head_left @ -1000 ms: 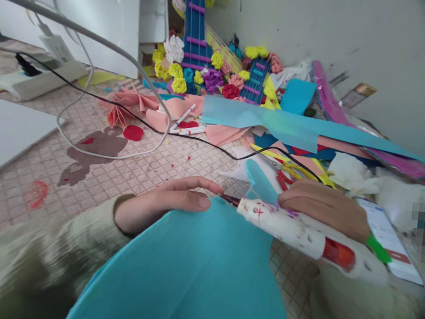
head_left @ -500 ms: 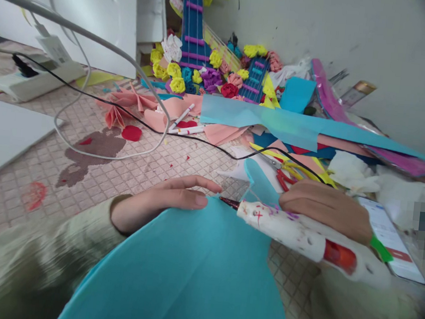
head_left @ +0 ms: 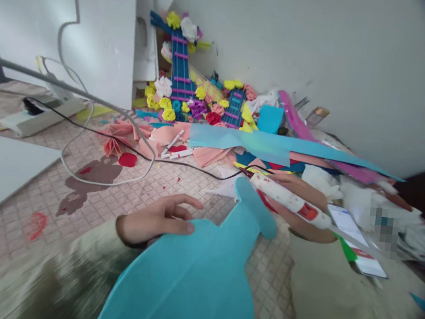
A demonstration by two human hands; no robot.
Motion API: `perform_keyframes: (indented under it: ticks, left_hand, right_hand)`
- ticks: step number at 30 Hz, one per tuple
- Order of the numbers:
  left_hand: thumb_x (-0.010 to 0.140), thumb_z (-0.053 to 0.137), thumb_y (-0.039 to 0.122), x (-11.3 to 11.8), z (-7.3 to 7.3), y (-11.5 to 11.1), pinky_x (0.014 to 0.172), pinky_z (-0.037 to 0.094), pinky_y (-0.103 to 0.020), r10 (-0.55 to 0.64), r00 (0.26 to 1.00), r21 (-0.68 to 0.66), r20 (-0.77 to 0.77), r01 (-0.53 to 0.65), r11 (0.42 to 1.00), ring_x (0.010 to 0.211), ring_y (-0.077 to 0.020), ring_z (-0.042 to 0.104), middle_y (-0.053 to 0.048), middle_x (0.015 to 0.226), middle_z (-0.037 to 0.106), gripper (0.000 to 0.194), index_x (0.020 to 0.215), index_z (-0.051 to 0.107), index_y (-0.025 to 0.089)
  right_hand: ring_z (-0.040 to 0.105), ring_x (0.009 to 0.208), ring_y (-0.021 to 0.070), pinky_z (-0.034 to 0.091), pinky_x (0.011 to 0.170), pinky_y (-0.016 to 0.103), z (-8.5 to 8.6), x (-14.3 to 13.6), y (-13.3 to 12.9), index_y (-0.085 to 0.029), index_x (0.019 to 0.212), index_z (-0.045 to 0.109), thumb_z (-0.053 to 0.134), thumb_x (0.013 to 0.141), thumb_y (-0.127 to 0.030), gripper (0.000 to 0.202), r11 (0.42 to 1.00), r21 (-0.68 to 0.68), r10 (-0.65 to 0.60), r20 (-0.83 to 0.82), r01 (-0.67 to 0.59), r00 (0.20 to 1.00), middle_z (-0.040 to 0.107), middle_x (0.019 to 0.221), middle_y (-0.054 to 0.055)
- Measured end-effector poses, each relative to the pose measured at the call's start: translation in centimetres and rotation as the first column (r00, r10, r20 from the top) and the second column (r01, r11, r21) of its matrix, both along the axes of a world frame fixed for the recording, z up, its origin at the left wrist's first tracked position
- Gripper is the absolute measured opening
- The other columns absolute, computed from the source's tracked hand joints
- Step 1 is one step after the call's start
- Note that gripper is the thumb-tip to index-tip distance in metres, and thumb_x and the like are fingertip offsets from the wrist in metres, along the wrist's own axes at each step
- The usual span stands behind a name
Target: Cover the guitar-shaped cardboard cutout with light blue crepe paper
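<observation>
My left hand [head_left: 171, 218] grips the upper left edge of a turquoise sheet-like piece [head_left: 194, 273], thumb on its face and fingers behind. The piece has a wide rounded body, a fold line down the middle and a narrow neck with a curved head leaning right. In my right hand [head_left: 303, 227] is a white, stained pen-shaped glue gun [head_left: 287, 197] with a red switch and a dark tip. Its tip points up and left, beyond the turquoise head and apart from it.
A black cord [head_left: 182, 164] and a white cable [head_left: 120, 184] cross the patterned tabletop. Behind lie markers [head_left: 177, 154], paper scraps and a long light blue strip [head_left: 237, 141]. Decorated blue crafts [head_left: 181, 71] lean at the wall. A phone [head_left: 351, 238] lies right.
My right hand has drawn the glue gun's tip away from the turquoise edge near my left fingers. More of the piece's neck and head shows, and the whole view has shifted.
</observation>
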State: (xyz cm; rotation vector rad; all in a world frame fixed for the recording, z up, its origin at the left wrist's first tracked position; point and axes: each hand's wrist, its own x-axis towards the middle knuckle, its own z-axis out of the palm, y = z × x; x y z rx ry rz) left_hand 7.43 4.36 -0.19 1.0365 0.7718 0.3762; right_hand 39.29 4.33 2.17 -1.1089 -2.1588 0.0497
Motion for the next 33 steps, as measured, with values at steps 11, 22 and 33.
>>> perform_keyframes:
  ticks: [11, 22, 33]
  left_hand:
    - [0.05, 0.082, 0.032, -1.0, -1.8, 2.0, 0.064, 0.044, -0.025, -0.181, 0.978, 0.103, -0.107, 0.192, 0.976, 0.074, -0.0146, 0.06, -0.001, 0.086, 0.067, 0.063, 0.105, 0.054, 0.017]
    - [0.043, 0.084, 0.041, -0.8, -3.0, 2.1, 0.056, 0.045, -0.023, -0.299, 0.946, 0.099, -0.127, 0.312, 0.945, 0.065, -0.0139, 0.06, 0.0, 0.076, 0.068, 0.075, 0.108, 0.054, 0.018]
    - [0.056, 0.08, 0.037, -1.1, -2.9, 2.2, 0.063, 0.047, -0.027, -0.339, 0.936, 0.102, -0.096, 0.348, 0.932, 0.075, -0.0184, 0.065, -0.002, 0.088, 0.071, 0.064, 0.11, 0.051, 0.021]
  right_hand:
    - [0.056, 0.082, 0.0228, 0.041, 0.079, 0.04, 4.3, -0.3, 6.7, -0.016, 0.108, 0.057, 0.044, 0.089, -0.039, 0.032, 0.984, -0.074, 0.175, 0.357, -0.159, 0.917, 0.063, 0.089, 0.009]
    - [0.044, 0.101, 0.0249, 0.031, 0.092, 0.042, -2.3, -4.1, 12.4, -0.016, 0.115, 0.056, 0.045, 0.082, -0.007, 0.037, 0.955, -0.134, 0.289, 0.633, -0.266, 0.718, 0.057, 0.103, 0.013]
    - [0.046, 0.114, 0.0218, 0.035, 0.097, 0.039, -0.5, -1.6, 9.8, -0.016, 0.123, 0.051, 0.042, 0.082, -0.005, 0.044, 0.986, -0.136, 0.158, 0.604, -0.094, 0.781, 0.056, 0.12, 0.01]
